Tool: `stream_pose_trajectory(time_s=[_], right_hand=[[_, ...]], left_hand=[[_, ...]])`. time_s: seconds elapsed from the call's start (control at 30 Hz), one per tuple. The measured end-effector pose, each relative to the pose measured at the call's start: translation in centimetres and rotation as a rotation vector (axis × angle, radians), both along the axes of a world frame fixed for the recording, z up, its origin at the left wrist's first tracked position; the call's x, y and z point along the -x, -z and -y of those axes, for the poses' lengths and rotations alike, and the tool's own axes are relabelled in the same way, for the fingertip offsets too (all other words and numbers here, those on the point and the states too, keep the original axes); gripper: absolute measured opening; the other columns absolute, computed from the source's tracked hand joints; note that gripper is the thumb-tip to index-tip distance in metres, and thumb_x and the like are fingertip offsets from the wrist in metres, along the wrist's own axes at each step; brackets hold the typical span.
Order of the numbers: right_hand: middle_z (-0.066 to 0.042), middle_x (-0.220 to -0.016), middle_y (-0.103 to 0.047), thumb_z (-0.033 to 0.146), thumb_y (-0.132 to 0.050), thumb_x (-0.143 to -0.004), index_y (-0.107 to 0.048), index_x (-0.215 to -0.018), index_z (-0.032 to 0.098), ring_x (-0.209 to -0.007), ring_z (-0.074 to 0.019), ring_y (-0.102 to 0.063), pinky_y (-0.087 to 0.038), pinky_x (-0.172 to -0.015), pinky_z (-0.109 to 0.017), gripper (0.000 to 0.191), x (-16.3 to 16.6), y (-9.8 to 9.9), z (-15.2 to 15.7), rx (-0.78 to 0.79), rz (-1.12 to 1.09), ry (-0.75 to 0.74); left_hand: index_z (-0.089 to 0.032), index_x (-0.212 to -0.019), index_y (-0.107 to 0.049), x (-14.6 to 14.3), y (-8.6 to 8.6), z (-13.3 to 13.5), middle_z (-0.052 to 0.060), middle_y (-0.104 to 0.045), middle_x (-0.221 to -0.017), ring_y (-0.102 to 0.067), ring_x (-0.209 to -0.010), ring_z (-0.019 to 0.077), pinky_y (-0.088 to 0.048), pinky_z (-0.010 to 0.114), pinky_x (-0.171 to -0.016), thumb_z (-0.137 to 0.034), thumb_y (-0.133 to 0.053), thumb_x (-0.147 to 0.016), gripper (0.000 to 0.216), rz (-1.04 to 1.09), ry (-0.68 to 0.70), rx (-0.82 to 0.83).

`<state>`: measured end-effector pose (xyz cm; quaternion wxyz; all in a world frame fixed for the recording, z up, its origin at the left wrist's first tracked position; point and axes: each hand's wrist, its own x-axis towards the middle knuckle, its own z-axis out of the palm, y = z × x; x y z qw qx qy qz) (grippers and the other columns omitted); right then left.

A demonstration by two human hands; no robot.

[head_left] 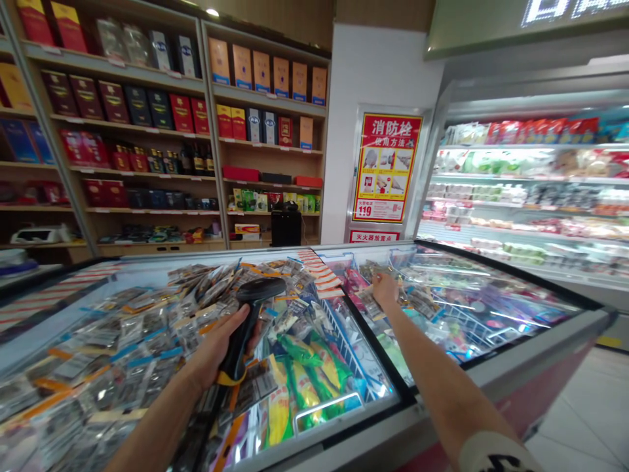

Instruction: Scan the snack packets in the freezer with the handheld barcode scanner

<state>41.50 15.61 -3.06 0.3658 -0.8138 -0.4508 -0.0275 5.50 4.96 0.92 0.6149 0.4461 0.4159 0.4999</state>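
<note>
My left hand (227,341) is wrapped around the handle of a black barcode scanner (250,321) with a yellow-orange collar at its base. The scanner is held upright over the left part of the chest freezer, its head near the top. My right hand (386,290) reaches into the right part of the freezer. Its fingers are curled at a clear plastic packet (381,269) among other bagged goods; the exact grip is partly hidden. Below the scanner lie many clear packets (147,324) with orange and blue edges. Green-and-yellow corn bags (299,380) stand close by.
A black-framed glass lid (506,269) covers part of the freezer's right side. Blue wire baskets (344,334) divide the goods. Shelves of boxed bottles (147,105) stand behind. A red fire-hydrant sign (388,167) hangs on the wall, with a lit refrigerated display (531,177) at right.
</note>
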Motion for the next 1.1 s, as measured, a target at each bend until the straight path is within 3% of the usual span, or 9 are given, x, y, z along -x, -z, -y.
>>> stream_pose_trajectory(time_s=[0.13, 0.27, 0.47, 0.57, 0.7, 0.87, 1.1], right_hand=[[-0.011, -0.101, -0.062, 0.025, -0.043, -0.077, -0.057, -0.107, 0.015, -0.095, -0.0230, -0.055, -0.040, -0.080, -0.036, 0.035, 1.6, 0.4, 0.3, -0.036, 0.002, -0.064], [-0.008, -0.093, -0.065, 0.026, -0.045, -0.077, -0.062, -0.096, 0.016, -0.088, -0.0190, -0.058, -0.042, -0.077, -0.029, 0.028, 6.4, 0.5, 1.2, -0.074, -0.051, -0.253], [-0.002, -0.080, -0.067, 0.034, -0.055, -0.072, -0.066, -0.081, 0.021, -0.077, -0.0169, -0.060, -0.044, -0.071, -0.026, 0.020, 15.9, 0.1, 5.5, -0.021, -0.135, -0.868], [-0.005, -0.101, -0.062, 0.049, -0.064, -0.059, -0.061, -0.098, 0.022, -0.095, -0.0208, -0.054, -0.039, -0.083, -0.033, 0.047, 19.5, -0.2, 9.0, -0.043, 0.008, -1.104], [-0.008, -0.130, -0.038, 0.063, -0.063, -0.048, -0.043, -0.121, 0.028, -0.117, -0.0272, -0.032, -0.025, -0.095, -0.045, 0.083, 23.5, 0.2, 13.1, -0.098, 0.336, -1.315], [-0.007, -0.132, -0.034, 0.062, -0.050, -0.065, -0.040, -0.121, 0.033, -0.120, -0.0270, -0.027, -0.019, -0.095, -0.052, 0.064, 25.1, 0.7, 13.2, -0.084, 0.592, -1.393], [-0.006, -0.130, -0.038, 0.040, -0.054, -0.073, -0.049, -0.115, 0.031, -0.117, -0.0247, -0.034, -0.022, -0.096, -0.046, 0.043, 21.0, 1.5, 8.1, -0.109, 0.621, -1.229]], left_hand=[[-0.014, -0.069, -0.056, 0.1, 0.1, -0.2, 0.002, -0.059, -0.054, -0.051, -0.039, 0.0095, -0.039, 0.019, -0.034, -0.039, -0.056, -0.069, 0.025, 0.010, -0.020, 0.028], [-0.014, -0.066, -0.054, 0.3, -0.3, 0.1, 0.002, -0.058, -0.055, -0.050, -0.039, 0.0088, -0.039, 0.019, -0.036, -0.039, -0.054, -0.071, 0.025, 0.012, 0.006, 0.026], [-0.013, -0.073, -0.055, 1.5, -1.2, 1.1, 0.002, -0.058, -0.056, -0.049, -0.040, 0.0087, -0.038, 0.018, -0.036, -0.041, -0.054, -0.070, 0.028, 0.068, 0.013, -0.014], [-0.013, -0.072, -0.055, 2.6, -1.1, 1.7, 0.001, -0.057, -0.057, -0.048, -0.040, 0.0084, -0.038, 0.018, -0.035, -0.041, -0.051, -0.072, 0.028, 0.076, 0.001, 0.003], [-0.014, -0.073, -0.054, 4.0, -1.0, 2.7, 0.001, -0.056, -0.058, -0.047, -0.041, 0.0082, -0.038, 0.018, -0.035, -0.041, -0.049, -0.074, 0.028, 0.159, -0.046, 0.002], [-0.013, -0.074, -0.055, 4.4, -1.0, 3.1, 0.000, -0.055, -0.057, -0.047, -0.041, 0.0078, -0.039, 0.018, -0.036, -0.040, -0.048, -0.074, 0.028, 0.206, -0.019, -0.019], [-0.013, -0.075, -0.054, 3.3, 0.2, 2.0, 0.002, -0.058, -0.058, -0.051, -0.041, 0.0081, -0.040, 0.018, -0.038, -0.041, -0.049, -0.075, 0.028, 0.152, -0.027, 0.004]])
